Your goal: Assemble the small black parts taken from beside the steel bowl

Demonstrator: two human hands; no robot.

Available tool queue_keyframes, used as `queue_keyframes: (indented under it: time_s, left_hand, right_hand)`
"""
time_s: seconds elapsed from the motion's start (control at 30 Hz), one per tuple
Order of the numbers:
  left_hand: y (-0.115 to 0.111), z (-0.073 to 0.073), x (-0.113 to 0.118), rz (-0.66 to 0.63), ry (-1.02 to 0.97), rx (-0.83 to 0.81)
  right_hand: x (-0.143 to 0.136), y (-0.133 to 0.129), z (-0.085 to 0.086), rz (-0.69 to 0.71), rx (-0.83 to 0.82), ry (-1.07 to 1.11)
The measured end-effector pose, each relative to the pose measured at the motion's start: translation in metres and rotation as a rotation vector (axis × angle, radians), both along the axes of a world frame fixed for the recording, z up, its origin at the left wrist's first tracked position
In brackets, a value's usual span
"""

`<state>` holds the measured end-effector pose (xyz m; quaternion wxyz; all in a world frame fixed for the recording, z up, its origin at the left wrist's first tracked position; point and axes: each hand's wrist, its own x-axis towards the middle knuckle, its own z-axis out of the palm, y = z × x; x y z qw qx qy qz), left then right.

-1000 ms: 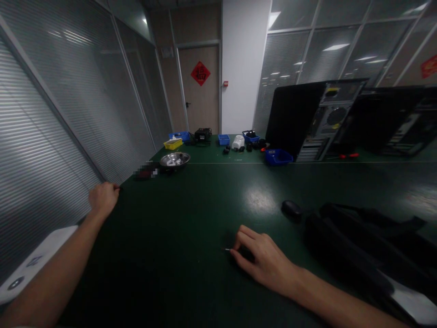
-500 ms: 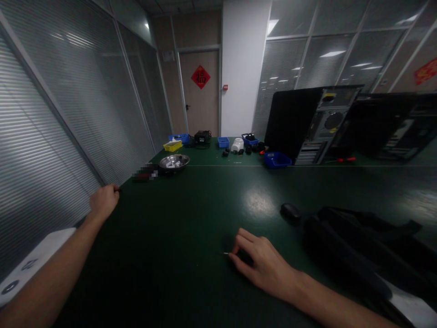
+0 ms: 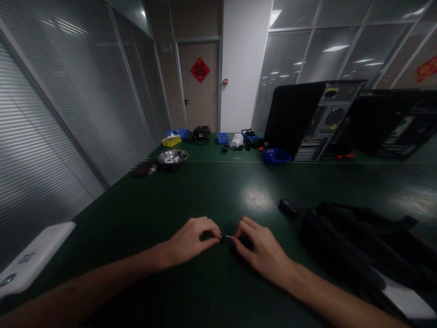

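Observation:
Both hands meet low over the green table [image 3: 211, 191], thumbs and fingertips facing each other. My left hand [image 3: 193, 237] is closed in a pinch around a small dark piece [image 3: 222, 235], too small to name. Opposite it, my right hand [image 3: 264, 246] pinches a thin, light, pin-like piece [image 3: 228, 236]. The tips of the two pieces come together in the narrow gap between my fingers; whether they are joined I cannot tell. A black computer mouse [image 3: 288, 208] lies beyond my right hand.
A black bag [image 3: 341, 246] lies at right. Farther back are a metal bowl [image 3: 173, 157], a blue bin [image 3: 277, 156], a yellow tray [image 3: 171, 141] and a computer case [image 3: 295, 120]. A white object [image 3: 37, 257] sits at the left edge.
My left hand has come from the table's left edge to the middle, bringing a small dark piece up to the right hand. The right hand stays nearly in place, still pinching the thin piece.

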<state>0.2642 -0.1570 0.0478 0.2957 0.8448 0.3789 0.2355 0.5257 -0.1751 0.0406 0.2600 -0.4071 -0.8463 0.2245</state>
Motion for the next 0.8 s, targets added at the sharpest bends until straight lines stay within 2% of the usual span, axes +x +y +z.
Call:
queue_keyframes:
  time_s: [0.07,0.17,0.37,0.57,0.8]
  left_hand:
    - [-0.0082,-0.0062,0.0085,0.032,-0.017,-0.053]
    - [-0.0058,-0.0088,0.0045,0.067,-0.034,-0.117]
    - [-0.0033,-0.0047,0.0018,0.028,-0.039,-0.069]
    - [-0.0050,-0.0037,0.0036,0.002,-0.069,-0.099]
    - [-0.0026,-0.0024,0.0030,0.010,-0.064,-0.126]
  right_hand:
    - [-0.0001,0.0002,-0.0012,0.009,0.011,-0.011]
    - [0.0001,0.0002,-0.0034,0.008,0.018,-0.019]
    - [-0.0001,0.0012,-0.0051,0.004,0.022,-0.059]
    - [-0.0021,0.0000,-0.0023,0.028,0.040,-0.084]
    - [-0.0002,0.0002,-0.0043,0.071,0.018,-0.010]
